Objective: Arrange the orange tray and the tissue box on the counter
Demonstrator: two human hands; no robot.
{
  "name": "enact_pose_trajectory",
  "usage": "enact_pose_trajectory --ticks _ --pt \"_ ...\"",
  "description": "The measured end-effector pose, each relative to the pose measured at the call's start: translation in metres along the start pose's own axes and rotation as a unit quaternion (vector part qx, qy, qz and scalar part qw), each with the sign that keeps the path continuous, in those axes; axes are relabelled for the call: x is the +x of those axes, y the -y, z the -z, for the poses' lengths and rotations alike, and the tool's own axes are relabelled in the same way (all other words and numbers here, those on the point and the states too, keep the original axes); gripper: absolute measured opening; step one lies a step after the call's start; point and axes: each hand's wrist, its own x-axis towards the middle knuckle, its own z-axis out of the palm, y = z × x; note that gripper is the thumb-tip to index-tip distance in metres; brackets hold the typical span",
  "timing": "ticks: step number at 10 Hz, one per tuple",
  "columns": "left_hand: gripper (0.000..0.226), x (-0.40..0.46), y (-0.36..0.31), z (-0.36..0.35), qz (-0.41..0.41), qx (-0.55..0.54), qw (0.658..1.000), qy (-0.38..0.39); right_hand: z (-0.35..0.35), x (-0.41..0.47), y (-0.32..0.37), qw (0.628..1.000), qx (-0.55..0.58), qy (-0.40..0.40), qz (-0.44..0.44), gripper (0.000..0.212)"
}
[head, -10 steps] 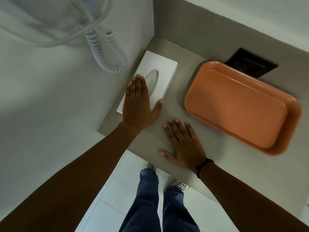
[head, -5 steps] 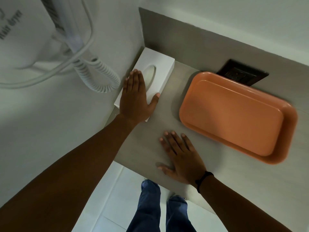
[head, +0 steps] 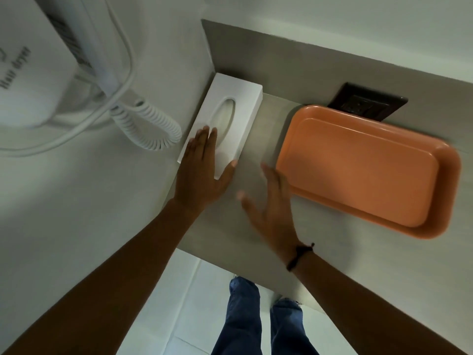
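Note:
A white tissue box (head: pixel 239 98) with an oval slot lies in the counter's back left corner, against the left wall. My left hand (head: pixel 202 172) lies flat on the box's near end, fingers on top and thumb at its right side. An empty orange tray (head: pixel 363 170) lies on the grey counter (head: pixel 230 226) to the right, close to the back wall. My right hand (head: pixel 271 201) is open and motion-blurred, with its fingers at the tray's near left edge.
A white wall-mounted hair dryer (head: pixel 35 73) with a coiled cord (head: pixel 148 126) hangs on the left wall beside the tissue box. A dark wall socket (head: pixel 366 105) sits behind the tray. The counter's front edge is near my legs, above white floor tiles.
The tissue box has slid back into the corner under my left hand. My right hand has left the counter and moved right to the tray's edge.

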Motion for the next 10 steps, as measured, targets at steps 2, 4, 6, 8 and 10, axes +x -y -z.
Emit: enact_pose_trajectory --ticks 2,4,6,8,10 --pt "0.080 -0.034 -0.003 -0.006 0.013 0.037 0.999 0.000 -0.020 0.121 0.065 0.926 0.275 -0.048 -0.253 0.034" --pt "0.080 -0.026 0.002 -0.015 0.004 0.022 0.999 -0.036 -0.026 0.147 0.061 0.939 0.214 -0.013 -0.267 0.063" --pt "0.080 -0.014 0.010 -0.019 0.009 0.009 1.000 -0.029 -0.033 0.165 0.057 0.936 0.223 -0.009 -0.271 0.065" --pt "0.078 -0.014 0.007 -0.022 0.014 -0.006 1.000 -0.027 -0.033 0.168 0.054 0.938 0.224 -0.006 -0.266 0.068" --pt "0.068 -0.010 -0.013 -0.010 -0.022 -0.015 1.000 0.006 0.002 0.123 0.048 0.957 0.173 -0.004 -0.232 0.053"
